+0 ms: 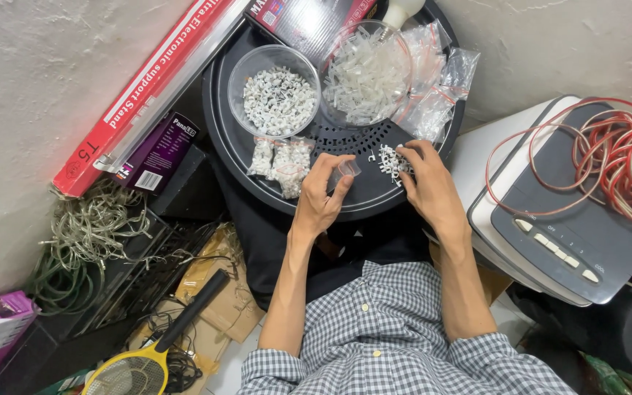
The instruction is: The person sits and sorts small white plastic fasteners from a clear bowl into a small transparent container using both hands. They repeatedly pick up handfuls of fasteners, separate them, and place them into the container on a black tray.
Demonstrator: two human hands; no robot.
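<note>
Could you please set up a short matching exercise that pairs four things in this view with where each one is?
1. small clear bag
2. loose pile of white clips
3. red and white cable coil
4. yellow racket-shaped swatter

A. on the grey appliance
B. under the right hand's fingertips
C. on the floor, bottom left
D. pinched in the left hand

Pairs: 1-D, 2-B, 3-A, 4-C

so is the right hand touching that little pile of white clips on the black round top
Touching. The head view shows the right hand's fingertips resting on the edge of the small pile of white clips, with no gap visible.
</note>
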